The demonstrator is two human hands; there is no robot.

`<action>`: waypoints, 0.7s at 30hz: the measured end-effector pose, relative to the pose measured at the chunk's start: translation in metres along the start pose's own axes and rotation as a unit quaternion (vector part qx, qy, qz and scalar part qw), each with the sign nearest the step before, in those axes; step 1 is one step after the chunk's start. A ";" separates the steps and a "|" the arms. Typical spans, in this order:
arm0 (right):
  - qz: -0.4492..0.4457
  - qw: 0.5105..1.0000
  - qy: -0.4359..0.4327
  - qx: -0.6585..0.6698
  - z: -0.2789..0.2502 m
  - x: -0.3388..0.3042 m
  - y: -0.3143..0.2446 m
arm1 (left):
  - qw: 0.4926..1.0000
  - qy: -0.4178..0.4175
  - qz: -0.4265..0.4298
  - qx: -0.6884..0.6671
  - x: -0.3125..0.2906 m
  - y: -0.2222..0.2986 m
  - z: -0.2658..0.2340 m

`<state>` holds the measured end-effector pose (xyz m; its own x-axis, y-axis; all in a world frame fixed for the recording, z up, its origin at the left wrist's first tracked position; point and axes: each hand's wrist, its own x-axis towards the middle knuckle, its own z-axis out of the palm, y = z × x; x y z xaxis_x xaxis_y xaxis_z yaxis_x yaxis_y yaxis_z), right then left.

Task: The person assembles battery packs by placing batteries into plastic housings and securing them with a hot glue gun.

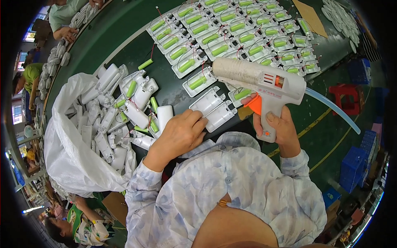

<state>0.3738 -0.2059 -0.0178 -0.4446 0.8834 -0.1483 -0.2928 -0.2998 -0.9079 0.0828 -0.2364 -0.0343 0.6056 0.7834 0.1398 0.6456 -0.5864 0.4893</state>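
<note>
Gluing | right hand (278, 124) grips glue gun (264, 84), finger on trigger | left hand (178, 134) presses white shell (211, 108) flat on table (120, 29) | advice: steady shell, nozzle low, short bead.

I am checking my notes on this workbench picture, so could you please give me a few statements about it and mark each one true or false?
1. The right hand holds a white glue gun with an orange trigger. True.
2. The left hand holds a pair of scissors. False: it rests on a white plastic casing on the table.
3. The green cylindrical cells sit in rows of white casings at the far side. True.
4. The loose white casings at the left lie in a blue crate. False: they lie in a white plastic bag.
5. The table top is red. False: it is dark green.
</note>
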 end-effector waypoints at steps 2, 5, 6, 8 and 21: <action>-0.001 1.000 -0.008 0.003 -0.002 0.000 0.000 | 1.000 0.007 -0.003 -0.003 0.002 -0.002 0.001; 0.017 1.000 0.001 0.001 -0.002 -0.001 0.003 | 0.999 0.044 -0.018 0.025 0.001 -0.011 0.004; 0.012 1.000 0.008 -0.009 0.001 0.000 -0.001 | 0.999 0.044 -0.020 0.025 0.002 -0.012 0.004; 0.007 1.000 0.018 -0.022 0.005 -0.001 -0.002 | 0.998 0.052 -0.029 0.024 0.006 -0.015 0.003; 0.030 0.999 0.011 -0.035 0.005 -0.005 0.000 | 0.993 0.101 -0.061 0.021 0.004 -0.011 0.012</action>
<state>0.3713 -0.2124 -0.0153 -0.4399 0.8727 -0.2117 -0.2064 -0.3277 -0.9220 0.0840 -0.2294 -0.0491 0.4191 0.8718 0.2536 0.7298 -0.4897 0.4772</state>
